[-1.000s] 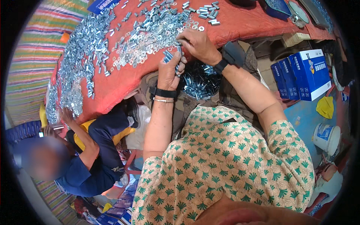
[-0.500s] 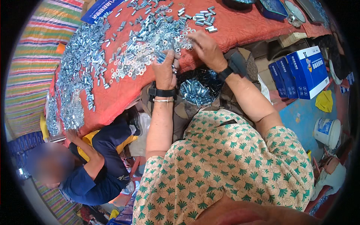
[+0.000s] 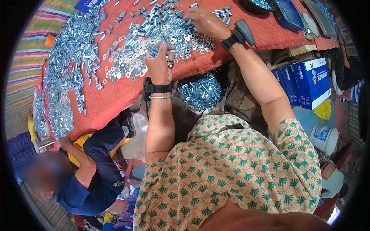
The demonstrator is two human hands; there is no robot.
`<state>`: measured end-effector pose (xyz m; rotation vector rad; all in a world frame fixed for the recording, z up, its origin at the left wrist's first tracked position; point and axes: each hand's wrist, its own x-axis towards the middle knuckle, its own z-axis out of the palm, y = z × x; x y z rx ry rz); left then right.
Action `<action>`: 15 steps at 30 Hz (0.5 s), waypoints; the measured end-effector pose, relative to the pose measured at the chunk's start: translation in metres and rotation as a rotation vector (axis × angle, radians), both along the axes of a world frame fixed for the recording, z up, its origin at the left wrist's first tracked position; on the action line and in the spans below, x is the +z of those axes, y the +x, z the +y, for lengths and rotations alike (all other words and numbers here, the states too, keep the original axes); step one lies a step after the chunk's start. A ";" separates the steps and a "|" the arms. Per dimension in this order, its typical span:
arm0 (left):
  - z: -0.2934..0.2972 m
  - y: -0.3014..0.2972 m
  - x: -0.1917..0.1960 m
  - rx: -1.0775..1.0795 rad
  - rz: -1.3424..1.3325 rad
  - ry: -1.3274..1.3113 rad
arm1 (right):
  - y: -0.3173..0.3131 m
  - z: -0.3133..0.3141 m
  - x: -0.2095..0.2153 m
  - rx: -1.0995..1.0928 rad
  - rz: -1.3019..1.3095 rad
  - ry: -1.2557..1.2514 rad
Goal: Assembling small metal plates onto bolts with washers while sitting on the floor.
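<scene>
My left hand (image 3: 157, 64) is closed around several short blue-silver metal sleeves (image 3: 153, 51), held at the near edge of a hardware pile. Under and beyond it lie many flat washers (image 3: 129, 61), mixed with more sleeves. My right hand (image 3: 210, 24) reaches over the right side of the pile, palm down. Its fingers stretch leftward, apart, with the tips among the sleeves and washers; the fingertips are partly hidden. Below my hands, between my forearms, a round dark container (image 3: 181, 80) holds many sleeves (image 3: 202, 92).
A red cloth (image 3: 104, 104) covers the table. A large heap of sleeves (image 3: 73, 50) spreads along the left, where a co-worker (image 3: 88, 192) sits with a hand at its near end. Blue trays (image 3: 291, 17) stand at far right; blue boxes (image 3: 312, 82) and a white bucket (image 3: 325, 138) lie beyond my right arm.
The view has shifted a little. My right hand has moved farther over the pile, its fingers now down among the pieces. My left hand keeps hold of the sleeves.
</scene>
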<state>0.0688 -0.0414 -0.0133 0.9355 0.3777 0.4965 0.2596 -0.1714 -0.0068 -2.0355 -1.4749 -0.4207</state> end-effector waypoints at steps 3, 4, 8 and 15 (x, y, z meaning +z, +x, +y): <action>0.005 0.010 -0.001 0.040 0.002 0.030 | 0.003 0.009 -0.012 0.119 -0.027 -0.128; 0.003 0.010 -0.001 0.042 0.003 0.018 | 0.004 0.008 -0.017 0.126 0.020 -0.094; 0.002 0.014 0.001 0.050 0.023 0.011 | 0.021 -0.005 -0.017 -0.013 0.012 -0.114; 0.002 0.014 0.000 -0.021 0.036 0.031 | 0.005 -0.021 0.002 -0.237 -0.051 -0.061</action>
